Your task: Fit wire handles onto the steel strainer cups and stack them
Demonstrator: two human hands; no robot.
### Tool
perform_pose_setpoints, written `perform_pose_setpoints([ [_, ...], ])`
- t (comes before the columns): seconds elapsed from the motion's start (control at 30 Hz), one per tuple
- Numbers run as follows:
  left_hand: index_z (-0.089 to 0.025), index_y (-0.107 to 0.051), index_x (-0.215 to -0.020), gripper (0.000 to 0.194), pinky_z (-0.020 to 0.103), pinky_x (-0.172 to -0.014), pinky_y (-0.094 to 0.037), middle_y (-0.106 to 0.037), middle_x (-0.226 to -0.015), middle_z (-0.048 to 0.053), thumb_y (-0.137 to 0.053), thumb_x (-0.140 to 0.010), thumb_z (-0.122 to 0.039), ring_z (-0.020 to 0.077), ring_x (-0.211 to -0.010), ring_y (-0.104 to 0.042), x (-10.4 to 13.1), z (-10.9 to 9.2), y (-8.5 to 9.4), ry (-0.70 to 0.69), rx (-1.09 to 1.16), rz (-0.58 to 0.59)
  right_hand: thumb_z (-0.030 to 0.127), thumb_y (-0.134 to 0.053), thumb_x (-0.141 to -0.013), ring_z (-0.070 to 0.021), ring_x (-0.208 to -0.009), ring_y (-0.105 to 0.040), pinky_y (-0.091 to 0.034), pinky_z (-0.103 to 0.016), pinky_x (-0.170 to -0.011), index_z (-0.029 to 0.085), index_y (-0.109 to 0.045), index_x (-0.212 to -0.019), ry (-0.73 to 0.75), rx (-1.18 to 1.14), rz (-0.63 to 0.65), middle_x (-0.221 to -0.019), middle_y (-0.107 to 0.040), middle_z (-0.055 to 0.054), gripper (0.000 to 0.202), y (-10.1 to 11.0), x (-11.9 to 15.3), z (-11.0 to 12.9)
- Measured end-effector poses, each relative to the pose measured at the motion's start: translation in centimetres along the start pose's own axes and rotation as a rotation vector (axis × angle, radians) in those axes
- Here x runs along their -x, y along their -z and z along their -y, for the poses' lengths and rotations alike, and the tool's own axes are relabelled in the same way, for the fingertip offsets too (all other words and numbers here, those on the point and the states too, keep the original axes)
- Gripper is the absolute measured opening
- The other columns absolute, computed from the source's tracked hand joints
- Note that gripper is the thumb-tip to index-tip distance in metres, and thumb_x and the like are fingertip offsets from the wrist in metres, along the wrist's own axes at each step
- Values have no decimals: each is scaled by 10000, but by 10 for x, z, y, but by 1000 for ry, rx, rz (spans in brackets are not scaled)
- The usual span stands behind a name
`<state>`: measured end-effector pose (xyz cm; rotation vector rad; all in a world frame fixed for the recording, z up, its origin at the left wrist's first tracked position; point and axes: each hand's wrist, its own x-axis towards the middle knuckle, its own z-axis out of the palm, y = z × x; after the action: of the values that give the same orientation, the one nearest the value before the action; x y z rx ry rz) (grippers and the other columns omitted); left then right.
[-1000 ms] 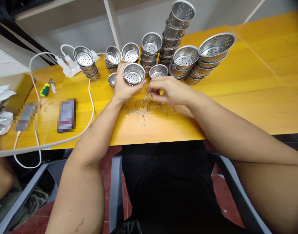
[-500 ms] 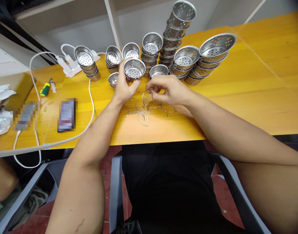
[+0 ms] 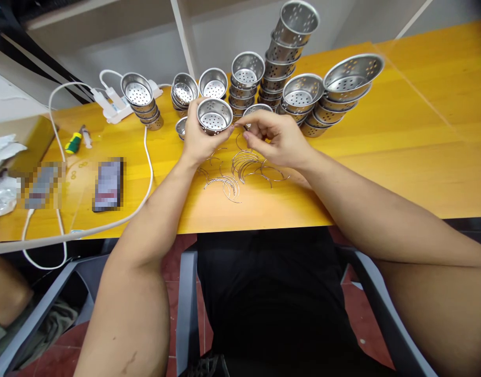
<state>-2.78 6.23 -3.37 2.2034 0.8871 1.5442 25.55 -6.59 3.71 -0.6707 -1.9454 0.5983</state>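
My left hand (image 3: 201, 133) is wrapped around a small perforated metal cup (image 3: 215, 116), its open mouth turned up toward me. Close beside the cup's right side, my right hand (image 3: 274, 137) pinches a thin curved wire (image 3: 238, 140), mostly hidden by the fingers. Below both hands, several loose curved wires (image 3: 242, 166) lie scattered on the yellow table. Another perforated cup (image 3: 258, 109) stands just behind my right fingers, partly covered by them.
Stacks of perforated cups line the back, including a tall leaning stack (image 3: 290, 47) and a tilted one (image 3: 345, 86). At left are a power strip (image 3: 117, 107), a white cable (image 3: 148, 162), a screwdriver (image 3: 73, 143) and a phone (image 3: 107, 184). A person's leg (image 3: 4, 285) shows lower left.
My right hand has moved slightly up and left from above the wires to the cup's side. The cup in my left hand has shifted slightly down and left.
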Motion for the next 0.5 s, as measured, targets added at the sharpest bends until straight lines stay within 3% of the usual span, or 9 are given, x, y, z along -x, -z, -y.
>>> perform_pose_setpoints([
  [0.13, -380, -502, -1640, 1111, 615, -1411, -606, -756, -1509, 81, -983, -838, -979, 353, -1466, -794, 0, -11, -4, 29, -13, 3, 862, -695, -1190, -206, -672, -578, -569, -403, -667, 324, -843, -1282, -48, -15, -128, -895, -708, -36, 566, -1, -3, 2],
  [0.27, -398, -441, -1781, 1136, 637, -1443, -575, -716, -1617, 124, -841, -928, -1033, 396, -1586, -745, -3, -23, -9, 37, -7, 74, 974, -652, -1147, -234, -698, -582, -535, -419, -664, 318, -846, -1217, -99, 43, -205, -852, -692, -39, 688, 0, -6, 2],
  [0.37, -403, -450, -1808, 1121, 641, -1427, -591, -733, -1613, 133, -760, -958, -1063, 394, -1573, -752, -4, -29, -10, 39, 21, 112, 993, -663, -1129, -231, -662, -524, -489, -438, -640, 323, -841, -1246, -98, 48, -241, -793, -664, -26, 703, 0, -7, -2],
  [0.5, -383, -599, -1659, 1106, 642, -1403, -616, -736, -1605, 124, -896, -839, -1063, 393, -1533, -766, -2, -32, -6, 5, -16, 122, 949, -721, -1127, -221, -623, -511, -419, -467, -612, 315, -814, -1260, -87, 7, -282, -749, -628, -12, 655, 1, -8, -11],
])
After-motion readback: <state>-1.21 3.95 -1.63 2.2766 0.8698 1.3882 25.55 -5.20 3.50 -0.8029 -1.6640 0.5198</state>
